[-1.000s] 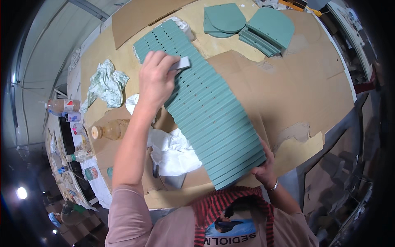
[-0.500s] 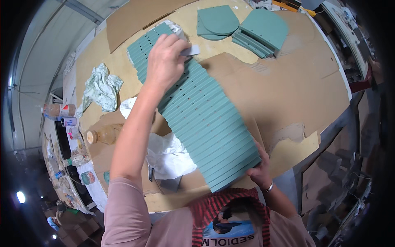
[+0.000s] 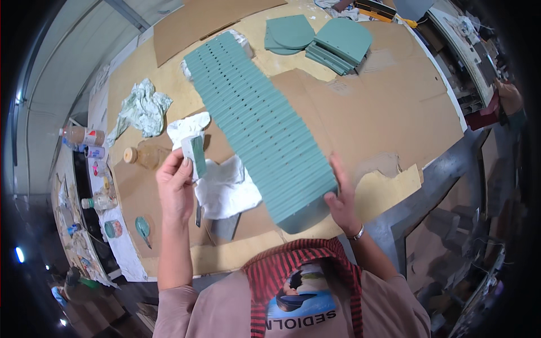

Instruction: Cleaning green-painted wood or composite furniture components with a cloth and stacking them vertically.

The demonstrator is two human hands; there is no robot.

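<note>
A long row of overlapping green boards (image 3: 256,121) with small holes in their edges lies diagonally across the table, a rounded board face at its near end. My left hand (image 3: 177,180) is left of the row, fingers pinched on a small flat pad (image 3: 195,155), white on one side and coated green on the other. At the near right end of the row, my right hand (image 3: 342,197) rests against the boards' side, fingers stretched and thumb apart. A crumpled white cloth (image 3: 228,188) lies between my left hand and the row.
Rounded green boards (image 3: 345,38) are stacked at the back, beside a few flat ones (image 3: 288,34). Left of the row are a green-stained rag (image 3: 143,107) and a capped bottle (image 3: 143,155) on its side. Cardboard (image 3: 389,101) covers the table's right side.
My left hand has come off the far part of the row, back and to the left, with the pad. The right hand's fingers have straightened along the side, and the near end now sits farther from me.
</note>
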